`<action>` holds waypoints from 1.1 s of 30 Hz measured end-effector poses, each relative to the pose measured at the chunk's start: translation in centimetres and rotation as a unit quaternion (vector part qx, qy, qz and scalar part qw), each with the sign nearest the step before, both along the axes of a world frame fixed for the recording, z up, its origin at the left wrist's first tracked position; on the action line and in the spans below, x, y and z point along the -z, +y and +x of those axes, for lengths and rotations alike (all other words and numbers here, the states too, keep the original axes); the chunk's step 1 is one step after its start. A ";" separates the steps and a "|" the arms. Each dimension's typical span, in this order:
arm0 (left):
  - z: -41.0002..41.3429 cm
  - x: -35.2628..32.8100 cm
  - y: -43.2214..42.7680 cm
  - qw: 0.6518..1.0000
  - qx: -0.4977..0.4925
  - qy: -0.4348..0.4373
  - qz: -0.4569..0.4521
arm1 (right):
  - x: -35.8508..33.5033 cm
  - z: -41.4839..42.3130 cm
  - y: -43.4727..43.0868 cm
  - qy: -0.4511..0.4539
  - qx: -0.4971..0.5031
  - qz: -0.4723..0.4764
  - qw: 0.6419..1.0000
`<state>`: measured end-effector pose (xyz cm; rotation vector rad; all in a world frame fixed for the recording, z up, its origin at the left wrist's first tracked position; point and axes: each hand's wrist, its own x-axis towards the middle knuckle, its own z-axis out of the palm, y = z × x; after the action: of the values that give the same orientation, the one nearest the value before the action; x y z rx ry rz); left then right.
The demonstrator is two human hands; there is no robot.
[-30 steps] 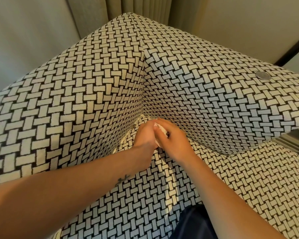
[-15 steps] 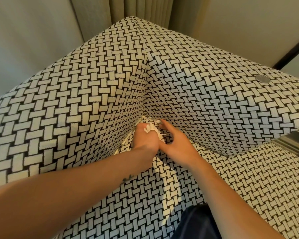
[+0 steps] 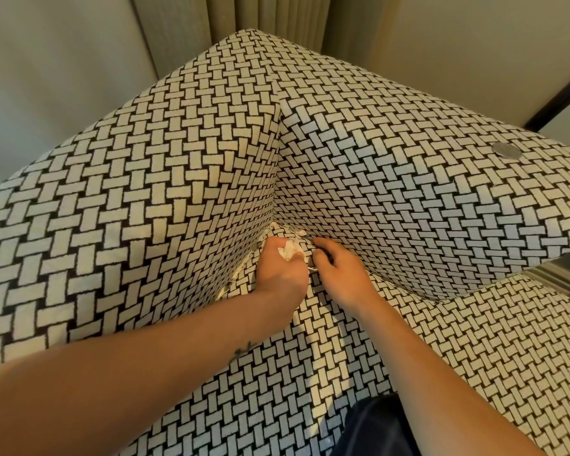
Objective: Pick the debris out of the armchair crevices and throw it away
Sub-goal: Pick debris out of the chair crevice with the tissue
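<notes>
The armchair (image 3: 185, 179) is covered in black-and-cream basket-weave fabric, and I look down into its back left corner. My left hand (image 3: 280, 271) is curled around a crumpled cream scrap of paper debris (image 3: 289, 250) at the corner crevice. My right hand (image 3: 338, 268) sits just to the right, fingers curled, their tips down at the crevice where the seat meets the side cushion. A thin pale thread or scrap (image 3: 311, 267) shows between the two hands. Whether the right fingers pinch anything is hidden.
A round grey disc, perhaps a coin (image 3: 508, 150), lies on top of the right armrest. Beige curtain folds (image 3: 270, 14) and plain walls stand behind the chair. A dark trouser knee (image 3: 375, 429) rests on the seat cushion at the bottom.
The hands have drawn apart. The crumpled paper now shows in my left hand, and my right hand has shifted right to the crevice along the side cushion.
</notes>
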<state>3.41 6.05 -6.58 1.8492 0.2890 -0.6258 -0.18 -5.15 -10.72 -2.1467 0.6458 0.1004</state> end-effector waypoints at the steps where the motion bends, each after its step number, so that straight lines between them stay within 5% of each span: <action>1: -0.1 0.0 0.0 1.000 0.001 0.000 -0.002 | 0.1 0.3 -0.1 0.004 0.001 -0.005 1.000; 12: -0.2 -0.1 0.1 0.998 -0.041 -0.015 -0.039 | 0.7 4.5 0.9 0.108 -0.037 -0.095 0.989; 22: -0.3 -0.1 0.4 0.997 -0.053 -0.028 -0.047 | 2.1 8.2 1.7 0.183 0.092 -0.084 0.975; 33: -0.5 0.2 0.8 0.998 -0.040 -0.011 -0.039 | 3.3 8.0 2.2 0.113 0.139 -0.133 0.975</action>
<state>2.89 6.85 -6.81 1.7599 0.3174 -0.5547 7.78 -2.90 -14.06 -2.2932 1.1432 0.1129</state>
